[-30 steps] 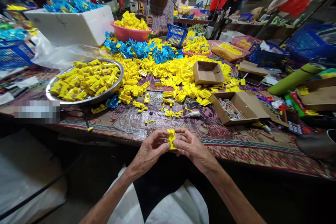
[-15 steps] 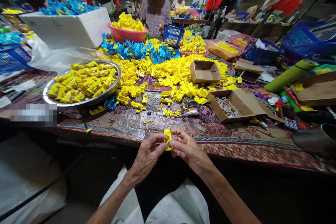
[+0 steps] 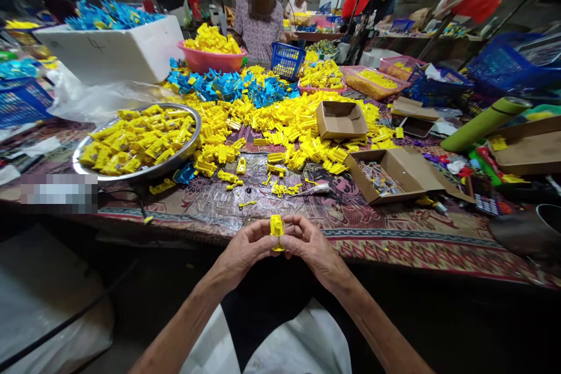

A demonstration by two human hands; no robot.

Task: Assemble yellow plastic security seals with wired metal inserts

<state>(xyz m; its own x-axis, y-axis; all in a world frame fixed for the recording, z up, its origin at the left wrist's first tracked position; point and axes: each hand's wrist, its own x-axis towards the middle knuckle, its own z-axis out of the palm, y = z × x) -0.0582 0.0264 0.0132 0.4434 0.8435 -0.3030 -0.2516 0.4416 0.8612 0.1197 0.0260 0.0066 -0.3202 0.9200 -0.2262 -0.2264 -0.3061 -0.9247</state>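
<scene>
A small yellow plastic part stands upright between my two hands, just in front of the table's near edge. My left hand grips it from the left, thumb against its lower front. From the other side my right hand pinches it, its thumb tip close to the left one. The fingers behind the part are partly hidden. On the plastic sheet beyond my hands lie a thin yellow piece, a cluster of small yellow pieces and a screwdriver-like tool with a pale handle.
At left sits a metal basin of yellow parts. Yellow parts and blue parts are heaped mid-table. An open cardboard box with small wired pieces stands at right, near a green cylinder. A person is across the table.
The yellow part has shifted slightly left and turned more upright, its front facing me. Both thumbs have come together low on it. The things on the table look unmoved.
</scene>
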